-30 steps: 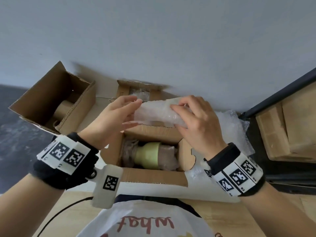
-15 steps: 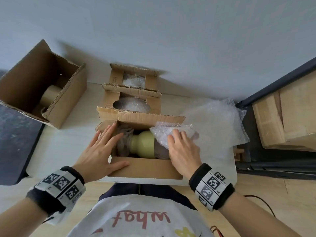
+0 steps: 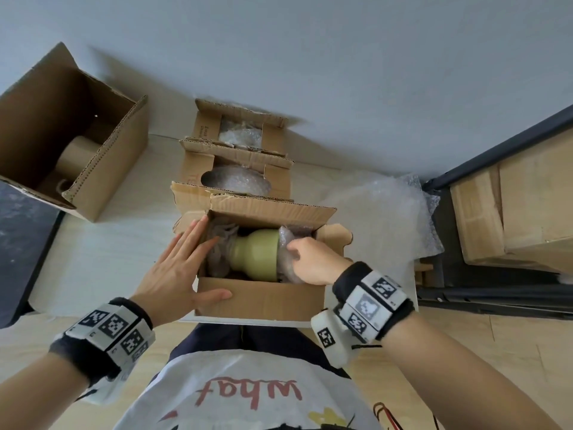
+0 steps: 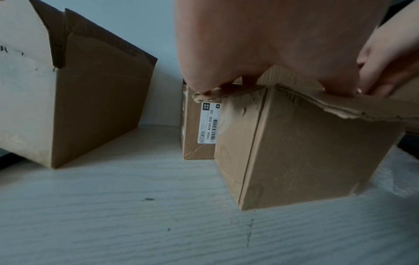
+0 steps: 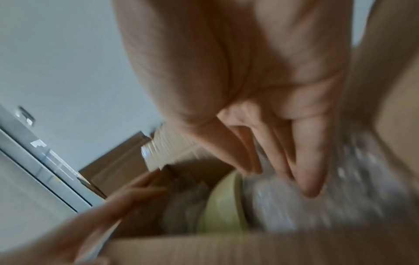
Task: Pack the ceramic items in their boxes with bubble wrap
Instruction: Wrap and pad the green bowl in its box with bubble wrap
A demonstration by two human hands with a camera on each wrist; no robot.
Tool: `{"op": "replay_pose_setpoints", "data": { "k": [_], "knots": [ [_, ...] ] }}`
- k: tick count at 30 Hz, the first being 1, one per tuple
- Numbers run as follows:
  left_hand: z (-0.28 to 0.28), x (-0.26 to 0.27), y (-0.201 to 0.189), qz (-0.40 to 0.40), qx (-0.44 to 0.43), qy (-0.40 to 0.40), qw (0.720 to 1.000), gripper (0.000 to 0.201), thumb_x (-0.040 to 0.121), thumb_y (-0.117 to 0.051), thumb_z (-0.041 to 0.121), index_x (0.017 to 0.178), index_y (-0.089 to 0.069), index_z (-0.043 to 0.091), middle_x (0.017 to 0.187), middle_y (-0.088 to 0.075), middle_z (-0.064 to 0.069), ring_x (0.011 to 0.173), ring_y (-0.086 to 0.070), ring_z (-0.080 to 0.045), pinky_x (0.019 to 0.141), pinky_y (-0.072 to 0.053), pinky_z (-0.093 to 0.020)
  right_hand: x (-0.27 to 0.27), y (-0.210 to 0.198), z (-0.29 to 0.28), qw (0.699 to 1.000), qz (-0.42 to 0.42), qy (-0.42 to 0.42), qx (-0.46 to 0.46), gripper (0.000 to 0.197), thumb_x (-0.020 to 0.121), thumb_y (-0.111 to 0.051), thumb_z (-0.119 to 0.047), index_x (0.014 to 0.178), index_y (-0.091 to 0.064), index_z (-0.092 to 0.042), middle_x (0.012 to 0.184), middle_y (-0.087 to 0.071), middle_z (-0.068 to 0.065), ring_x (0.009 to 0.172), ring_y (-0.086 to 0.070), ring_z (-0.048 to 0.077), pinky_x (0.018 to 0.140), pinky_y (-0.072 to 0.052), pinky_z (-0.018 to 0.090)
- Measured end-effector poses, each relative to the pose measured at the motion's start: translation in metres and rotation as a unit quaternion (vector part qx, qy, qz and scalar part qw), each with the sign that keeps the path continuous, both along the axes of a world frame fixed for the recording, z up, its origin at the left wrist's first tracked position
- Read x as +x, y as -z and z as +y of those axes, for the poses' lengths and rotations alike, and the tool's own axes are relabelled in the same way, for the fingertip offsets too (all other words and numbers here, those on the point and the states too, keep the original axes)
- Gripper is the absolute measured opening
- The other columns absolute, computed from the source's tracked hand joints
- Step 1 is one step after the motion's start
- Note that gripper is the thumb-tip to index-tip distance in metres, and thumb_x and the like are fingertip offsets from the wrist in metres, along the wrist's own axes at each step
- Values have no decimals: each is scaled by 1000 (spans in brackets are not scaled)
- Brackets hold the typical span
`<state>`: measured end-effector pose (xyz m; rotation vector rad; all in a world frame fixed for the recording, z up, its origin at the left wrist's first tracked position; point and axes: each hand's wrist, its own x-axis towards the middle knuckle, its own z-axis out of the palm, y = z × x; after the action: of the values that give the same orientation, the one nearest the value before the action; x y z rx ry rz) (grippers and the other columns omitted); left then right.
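A person's left hand (image 3: 173, 271) lies flat, fingers straight, on the left edge of the nearest cardboard box (image 3: 263, 301), while the right hand (image 3: 313, 262) reaches inside, fingers pressing bubble wrap (image 3: 286, 243) beside the green ceramic vase (image 3: 255, 257) lying within.

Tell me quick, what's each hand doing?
Left hand: open, flat on the box.
Right hand: fingers pushing bubble wrap into it.

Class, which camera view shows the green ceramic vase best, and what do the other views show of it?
The head view: the green vase lies on its side in the open box, sharp, bubble wrap at its right end. The right wrist view shows it only as a blurred green curve. The left wrist view shows the box's outside, no vase.
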<state>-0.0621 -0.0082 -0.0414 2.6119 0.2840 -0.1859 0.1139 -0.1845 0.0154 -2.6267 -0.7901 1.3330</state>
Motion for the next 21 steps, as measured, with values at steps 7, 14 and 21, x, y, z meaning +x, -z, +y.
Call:
{"op": "replay_pose_setpoints", "data": {
  "k": [7, 14, 21],
  "knots": [
    [-1, -1, 5, -8, -7, -5, 1000, 104, 69, -35, 82, 140, -42, 7, 158, -1, -4, 141, 16, 1, 114, -11, -37, -1, -4, -5, 988, 49, -100, -103, 28, 93, -39, -1, 114, -59, 3, 106, -59, 21, 97, -57, 32, 72, -38, 28],
    [-1, -1, 9, -9, -15, -6, 1000, 105, 69, -37, 82, 143, -38, 7, 159, 0, -4, 145, 4, -12, 116, -12, -37, 4, 18, 8, 976, 92, -141, -137, 35, 98, -32, -1, 128, -49, 5, 133, -50, 20, 112, -51, 28, 69, -40, 22],
    [-5, 0, 9, 18, 21, -1, 1000, 110, 73, -29, 79, 148, -13, 0, 157, -5, -11, 146, -7, -26, 116, -19, -45, 20, -13, -47, 948, -123, 154, 248, 17, 95, -50, -18, 104, -64, -18, 82, -69, -8, 62, -59, -5, 66, -49, 24]
  ]
}}
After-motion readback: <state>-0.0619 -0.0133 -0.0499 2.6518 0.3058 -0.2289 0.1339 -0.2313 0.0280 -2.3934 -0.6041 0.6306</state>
